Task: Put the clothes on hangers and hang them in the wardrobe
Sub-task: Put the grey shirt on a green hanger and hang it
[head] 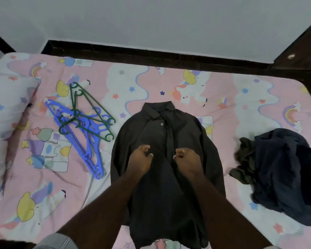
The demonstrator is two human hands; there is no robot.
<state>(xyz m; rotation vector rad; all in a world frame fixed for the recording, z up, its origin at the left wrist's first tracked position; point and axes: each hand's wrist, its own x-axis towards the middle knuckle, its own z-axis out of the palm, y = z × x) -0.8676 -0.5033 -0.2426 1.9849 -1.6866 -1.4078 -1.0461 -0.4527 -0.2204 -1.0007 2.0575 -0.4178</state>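
A dark collared shirt lies flat and face up in the middle of the bed, collar pointing away from me. My left hand and my right hand sit side by side on its chest, fingers curled, each pinching the fabric on either side of the button placket. To the left of the shirt lies a loose pile of plastic hangers, green ones crossed over blue ones. The wardrobe is out of view.
A pink unicorn-print bedsheet covers the bed. A pillow lies at the left edge. A heap of dark navy and olive clothes sits at the right. A dark bed frame and a pale wall run along the far side.
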